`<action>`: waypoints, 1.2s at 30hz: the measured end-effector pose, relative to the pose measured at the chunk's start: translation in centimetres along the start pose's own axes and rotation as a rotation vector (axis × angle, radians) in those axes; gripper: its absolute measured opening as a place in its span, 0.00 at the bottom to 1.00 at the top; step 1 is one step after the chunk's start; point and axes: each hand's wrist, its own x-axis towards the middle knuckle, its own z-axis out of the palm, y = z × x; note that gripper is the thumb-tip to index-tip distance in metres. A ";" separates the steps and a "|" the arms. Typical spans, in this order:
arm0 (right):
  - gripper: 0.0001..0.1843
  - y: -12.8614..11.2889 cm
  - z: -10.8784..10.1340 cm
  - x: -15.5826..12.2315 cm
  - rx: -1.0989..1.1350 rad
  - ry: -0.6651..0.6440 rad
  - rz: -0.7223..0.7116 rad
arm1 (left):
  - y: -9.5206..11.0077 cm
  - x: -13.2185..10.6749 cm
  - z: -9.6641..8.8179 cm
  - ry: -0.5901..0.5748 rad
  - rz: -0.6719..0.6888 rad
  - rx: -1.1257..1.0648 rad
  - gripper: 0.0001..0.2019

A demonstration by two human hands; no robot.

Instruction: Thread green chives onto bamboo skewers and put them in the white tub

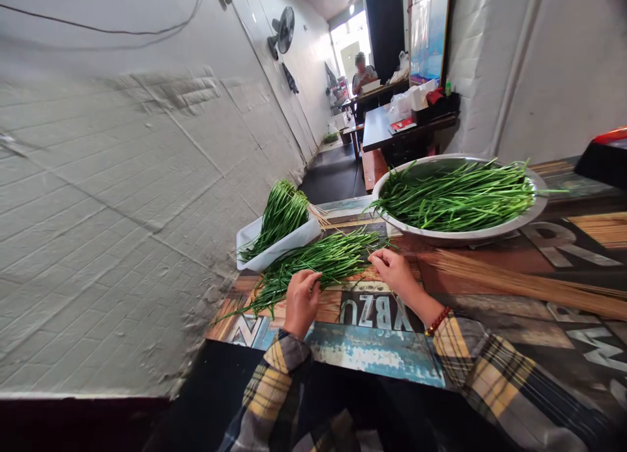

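Observation:
A loose heap of long green garlic chives [337, 253] lies on the table in front of me. My left hand [301, 302] is closed in a pinch at the near edge of this heap, on chive stems partly hidden by the fingers. At the heap's right end, my right hand [396, 275] pinches a thin bamboo skewer, most of it hidden by the hand and forearm. Behind the heap, a white plastic tray [247, 243] holds chives threaded on skewers [284, 213], with the bare stick ends pointing right.
Back right stands a wide metal basin [460, 233] full of chives. Many bamboo skewers [514, 282] lie in a bundle on the table's right side. A white brick-patterned wall [147, 243] borders the left. Farther off, a person [361, 76] sits at another table.

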 end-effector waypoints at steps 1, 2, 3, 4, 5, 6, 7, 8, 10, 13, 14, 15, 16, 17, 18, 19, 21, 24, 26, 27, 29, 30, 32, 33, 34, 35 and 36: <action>0.13 0.1 0.1 0.0 -0.001 -0.005 0.001 | 0.1 0.2 0.0 -0.031 0.022 0.036 0.12; 0.13 0.1 0.1 -0.1 -0.003 -0.009 0.000 | 0.3 0.5 0.1 -0.063 0.048 0.070 0.12; 0.13 0.2 0.2 -0.1 -0.005 -0.013 -0.004 | 0.5 0.7 0.1 -0.094 0.072 0.101 0.13; 0.13 0.2 0.2 -0.1 -0.007 -0.016 -0.008 | 0.8 1.0 0.2 -0.122 0.094 0.126 0.13; 0.14 0.2 0.3 -0.2 -0.009 -0.018 -0.014 | 1.1 1.3 0.3 -0.145 0.115 0.142 0.13; 0.14 0.1 0.3 -0.2 -0.011 -0.020 -0.019 | 1.4 1.5 0.4 -0.158 0.134 0.150 0.12; 0.14 0.1 0.4 -0.2 -0.012 -0.023 -0.025 | 1.5 1.7 0.5 -0.162 0.150 0.150 0.10; 0.14 -0.1 0.4 -0.3 -0.011 -0.026 -0.029 | 1.6 1.8 0.5 -0.156 0.160 0.143 0.08; 0.15 -0.3 0.5 -0.4 -0.009 -0.034 -0.033 | 1.6 1.9 0.6 -0.117 0.162 0.111 0.09; 0.18 -0.4 0.5 -0.5 -0.008 -0.049 -0.025 | 1.2 1.7 0.4 -0.053 0.148 0.056 0.08; 0.19 -0.4 0.5 -0.6 -0.008 -0.054 -0.020 | 1.1 1.7 0.2 -0.042 0.143 0.048 0.08; 0.19 -0.4 0.5 -0.6 -0.008 -0.057 -0.014 | 1.0 1.9 -0.2 -0.029 0.136 0.047 0.08; 0.18 -0.3 0.5 -0.7 -0.007 -0.059 -0.008 | 0.9 2.2 -0.8 -0.009 0.126 0.055 0.08; 0.18 -0.3 0.5 -0.7 -0.007 -0.061 -0.003 | 1.0 2.7 -1.5 0.018 0.112 0.070 0.08; 0.18 -0.2 0.5 -0.7 -0.007 -0.061 0.001 | 1.1 3.4 -2.4 0.069 0.096 0.099 0.08; 0.18 -0.2 0.4 -0.7 -0.007 -0.061 0.004 | 1.3 4.2 -3.3 0.121 0.086 0.140 0.08; 0.17 -0.2 0.4 -0.7 -0.010 -0.060 0.006 | 2.0 6.4 -5.2 0.186 0.076 0.250 0.08; 0.17 -0.3 0.2 -0.6 -0.015 -0.053 0.000 | 2.7 9.5 -6.2 0.196 0.099 0.361 0.10; 0.17 -0.4 0.2 -0.5 -0.012 -0.046 -0.003 | 2.8 10.9 -5.1 0.140 0.138 0.300 0.11; 0.18 -0.5 0.2 -0.4 -0.008 -0.039 -0.003 | 2.7 11.2 -4.1 0.081 0.160 0.223 0.11; 0.18 -0.6 0.1 -0.3 0.004 -0.021 -0.004 | 2.2 11.1 -1.7 -0.043 0.181 0.085 0.09; 0.18 -0.6 0.0 -0.2 0.008 -0.012 -0.005 | 2.0 10.8 -0.5 -0.066 0.189 0.062 0.10; 0.17 -0.5 0.0 0.0 0.012 0.003 -0.008 | 1.8 9.7 1.4 -0.070 0.185 0.016 0.12; 0.17 -0.5 0.0 0.1 0.010 0.007 -0.009 | 1.8 9.0 2.0 -0.071 0.185 -0.008 0.12; 0.17 -0.4 0.0 0.1 0.007 0.008 -0.010 | 2.0 8.4 2.5 -0.078 0.189 -0.034 0.10; 0.17 -0.4 0.0 0.1 0.003 0.007 -0.010 | 2.3 7.8 2.9 -0.091 0.194 -0.063 0.09; 0.17 -0.4 0.0 0.1 -0.002 0.004 -0.010 | 2.6 7.4 3.3 -0.107 0.201 -0.094 0.07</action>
